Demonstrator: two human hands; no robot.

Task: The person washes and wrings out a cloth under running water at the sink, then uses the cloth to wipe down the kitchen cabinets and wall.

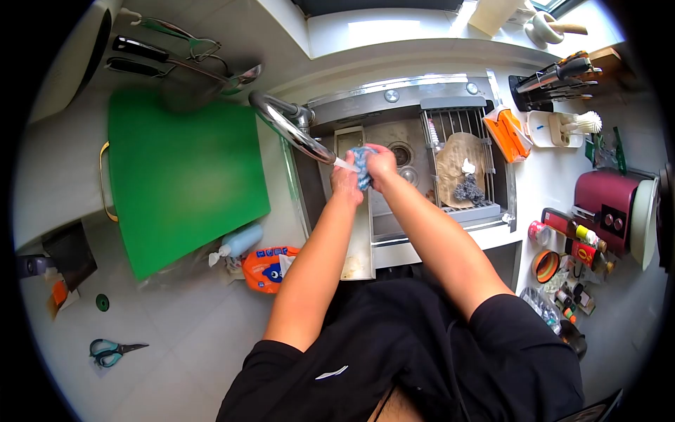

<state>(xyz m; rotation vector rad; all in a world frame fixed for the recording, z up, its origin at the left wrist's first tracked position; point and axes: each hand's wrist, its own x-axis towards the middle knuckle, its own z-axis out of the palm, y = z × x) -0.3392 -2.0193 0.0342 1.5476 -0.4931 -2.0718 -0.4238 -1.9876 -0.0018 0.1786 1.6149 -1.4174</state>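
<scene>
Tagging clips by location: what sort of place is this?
Likely a home kitchen: a sink with a running faucet, a knife block, and a green cutting board.

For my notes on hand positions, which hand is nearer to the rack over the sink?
Right. The right hand is on the side of the blue cloth toward the rack. The left hand is on the opposite side, farther from the rack, near the faucet spout.

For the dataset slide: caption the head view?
Left hand and right hand hold a blue cloth at the faucet, over the sink.
</scene>
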